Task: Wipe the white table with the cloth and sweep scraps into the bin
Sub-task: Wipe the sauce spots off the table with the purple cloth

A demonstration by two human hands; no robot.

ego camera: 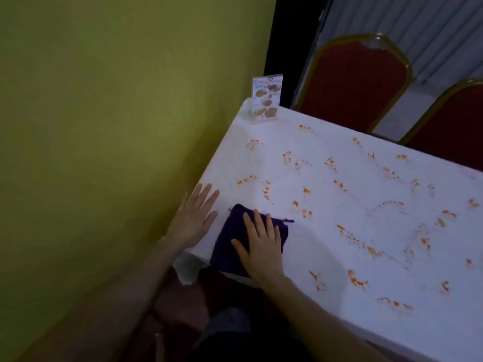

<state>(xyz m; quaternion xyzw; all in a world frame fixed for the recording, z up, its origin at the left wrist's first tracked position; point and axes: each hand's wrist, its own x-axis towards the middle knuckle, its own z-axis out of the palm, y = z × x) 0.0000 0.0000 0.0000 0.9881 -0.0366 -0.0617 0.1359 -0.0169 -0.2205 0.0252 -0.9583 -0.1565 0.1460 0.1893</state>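
Observation:
The white table (347, 205) runs from the near corner to the far right, covered with a white cloth printed or stained with several small orange marks. A dark purple cloth (230, 236) lies flat at the near left corner. My right hand (261, 246) presses flat on the purple cloth, fingers spread. My left hand (194, 218) rests flat and open on the table's left edge, just left of the cloth, beside the wall. No bin is in view.
A green-yellow wall (104, 126) runs close along the table's left side. A small menu stand (266, 99) is upright at the far left corner. Two red chairs with gold frames (355, 82) stand behind the far edge.

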